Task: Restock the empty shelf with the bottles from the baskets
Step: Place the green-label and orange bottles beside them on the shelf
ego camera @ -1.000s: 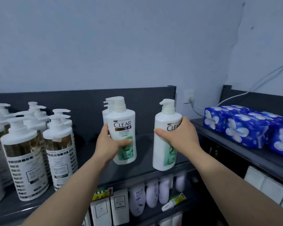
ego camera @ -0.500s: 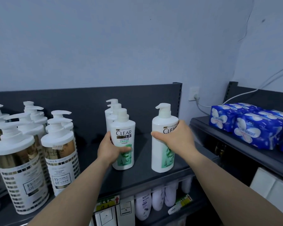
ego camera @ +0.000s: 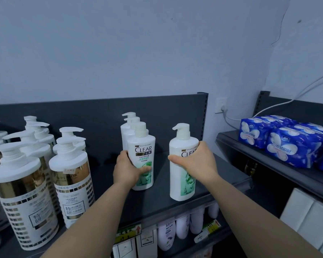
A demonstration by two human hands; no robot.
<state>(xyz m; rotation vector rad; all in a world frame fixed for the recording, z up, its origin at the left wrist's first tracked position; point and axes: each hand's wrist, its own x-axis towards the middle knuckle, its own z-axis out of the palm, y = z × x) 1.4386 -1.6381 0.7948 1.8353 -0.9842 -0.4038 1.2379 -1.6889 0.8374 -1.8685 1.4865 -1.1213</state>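
- Left CLEAR bottle (ego camera: pixel 143 152): upright, long axis vertical, label facing out, base on the dark shelf (ego camera: pixel 157 203) about mid-depth. It's at the front of a row of same bottles (ego camera: pixel 126 131) running back twd the rear panel. Can't make out its nozzle direction.
- Right CLEAR bottle (ego camera: pixel 182 185): also upright, pump nozzle pointing left, base near the shelf's front edge, twd the right end. Stands apart from the left one.
- Writing: "CLEAR" in full on the left label w/ small Chinese text below, green artwork lower down. The right label reads "CLEA", the rest is covered by fingers.
- Left hand (ego camera: pixel 128 171): wrapped round the left bottle's mid-body, thumb across the front of the label.
- Right hand (ego camera: pixel 196 162): closed round the right bottle's upper body from the right side, thumb in front.
- Left end of the shelf: tall white-and-gold pump bottles (ego camera: pixel 71 185) marked "特研".
- Next shelf over, to the right: blue wrapped packs (ego camera: pixel 287 148).
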